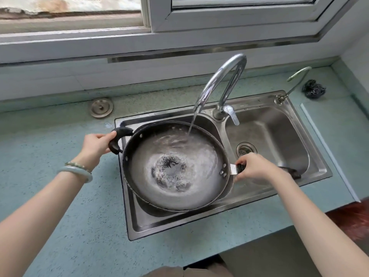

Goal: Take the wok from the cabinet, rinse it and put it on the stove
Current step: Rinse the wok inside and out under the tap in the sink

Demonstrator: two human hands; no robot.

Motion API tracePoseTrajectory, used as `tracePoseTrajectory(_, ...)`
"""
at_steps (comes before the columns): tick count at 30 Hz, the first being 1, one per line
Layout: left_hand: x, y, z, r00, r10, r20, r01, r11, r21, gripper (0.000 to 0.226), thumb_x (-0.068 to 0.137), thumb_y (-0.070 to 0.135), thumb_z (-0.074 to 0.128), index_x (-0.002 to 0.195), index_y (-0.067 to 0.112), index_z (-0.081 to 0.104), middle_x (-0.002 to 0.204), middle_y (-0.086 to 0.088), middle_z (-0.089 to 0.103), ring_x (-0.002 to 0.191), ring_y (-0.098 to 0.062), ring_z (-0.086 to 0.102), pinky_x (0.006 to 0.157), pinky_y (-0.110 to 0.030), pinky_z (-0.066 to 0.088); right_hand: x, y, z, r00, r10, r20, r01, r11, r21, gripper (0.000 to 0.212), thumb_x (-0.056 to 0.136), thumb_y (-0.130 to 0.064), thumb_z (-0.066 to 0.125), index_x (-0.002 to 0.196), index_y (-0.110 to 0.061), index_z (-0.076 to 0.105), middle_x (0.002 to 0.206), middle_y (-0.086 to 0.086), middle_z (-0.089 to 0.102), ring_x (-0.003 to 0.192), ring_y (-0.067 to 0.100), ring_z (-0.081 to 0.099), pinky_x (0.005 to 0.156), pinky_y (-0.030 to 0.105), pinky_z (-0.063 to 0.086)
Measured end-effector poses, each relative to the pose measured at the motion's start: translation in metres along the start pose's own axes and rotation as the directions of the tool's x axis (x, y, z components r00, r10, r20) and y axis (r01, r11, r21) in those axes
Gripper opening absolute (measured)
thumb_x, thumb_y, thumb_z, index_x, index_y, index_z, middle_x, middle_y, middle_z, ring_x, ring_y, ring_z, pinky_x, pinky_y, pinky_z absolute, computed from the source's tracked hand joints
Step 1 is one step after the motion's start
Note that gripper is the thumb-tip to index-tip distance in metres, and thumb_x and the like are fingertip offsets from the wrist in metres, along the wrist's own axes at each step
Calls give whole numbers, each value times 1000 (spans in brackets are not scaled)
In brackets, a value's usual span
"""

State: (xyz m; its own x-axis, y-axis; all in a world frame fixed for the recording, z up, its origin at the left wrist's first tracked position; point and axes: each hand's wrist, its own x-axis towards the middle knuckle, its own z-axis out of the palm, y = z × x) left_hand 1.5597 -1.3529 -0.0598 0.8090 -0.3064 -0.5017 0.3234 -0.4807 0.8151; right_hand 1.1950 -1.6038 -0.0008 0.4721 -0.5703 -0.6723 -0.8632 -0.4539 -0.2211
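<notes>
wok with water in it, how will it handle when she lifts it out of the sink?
Likely heavy and sloshy: water pools in the wok. The rigid metal shouldn't flex. Wet handles may be slippery, though the left hand and right hand grip both ends.

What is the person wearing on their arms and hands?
Both arms are bare, with no sleeves and no gloves. The left wrist wears two bracelets: a smooth, pale green bangle and a thinner string of small pale beads closer to the left hand. The right hand and wrist wear nothing that shows.

Dark wok (175, 188), speckled teal countertop (60, 196)
</notes>
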Motion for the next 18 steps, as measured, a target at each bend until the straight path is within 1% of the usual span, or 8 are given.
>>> tracePoseTrajectory(2,4,-16,-1,997,-74,7,74,997,-17,23,91,18,63,77,1,56,79,-12,59,48,-8,63,50,-15,54,-6,-8,-20,999,-29,-40,25,994,-103,42,59,-37,83,98,-27,72,91,-4,71,87,17,62,74,30,50)
tracePoseTrajectory(3,8,-24,-1,994,-103,20,104,994,-31,23,91,19,63,79,0,55,83,-16,61,49,-10,64,53,-16,56,-9,-13,-28,996,-48,-74,35,986,-164,42,59,-38,81,99,-29,72,92,-5,71,89,18,61,74,31,48)
tracePoseTrajectory(5,12,-36,-2,990,-129,48,132,990,-55,26,92,20,61,93,-6,57,89,-20,63,52,-13,67,62,-23,58,-15,-21,-39,984,-87,-155,44,964,-264,39,62,-39,78,100,-31,71,94,-4,71,93,21,61,70,29,43)
tracePoseTrajectory(7,13,-40,-1,989,-129,68,134,988,-74,32,94,20,59,107,-9,54,86,-19,62,48,-11,66,66,-25,58,-22,-26,-44,964,-127,-233,43,940,-338,39,66,-37,74,105,-33,68,99,-4,71,99,23,62,70,29,41)
tracePoseTrajectory(8,12,-39,1,990,-122,72,127,989,-79,35,95,20,57,113,-10,53,87,-20,61,50,-12,66,68,-27,58,-24,-27,-45,952,-144,-269,38,931,-362,38,69,-36,71,106,-34,67,101,-3,71,101,24,63,71,30,41)
tracePoseTrajectory(11,11,-36,8,992,-91,88,101,988,-117,41,97,19,53,124,-11,49,91,-15,61,71,-20,63,83,-35,54,-30,-25,-43,912,-167,-374,16,927,-375,33,73,-30,66,106,-32,66,100,-2,71,101,26,63,68,28,36)
tracePoseTrajectory(14,11,-31,15,994,-47,100,61,989,-135,37,98,20,50,123,-8,51,91,-10,61,78,-18,61,85,-33,52,-35,-20,-42,896,-167,-412,6,931,-365,31,75,-28,64,105,-30,66,98,0,72,100,28,63,67,29,35)
tracePoseTrajectory(18,11,-30,26,992,-13,126,26,995,-99,29,98,22,51,114,-1,56,92,-10,62,89,-24,61,91,-38,49,-48,-17,-47,909,-159,-385,-7,919,-395,25,74,-29,63,99,-32,67,90,0,71,95,29,64,66,29,37)
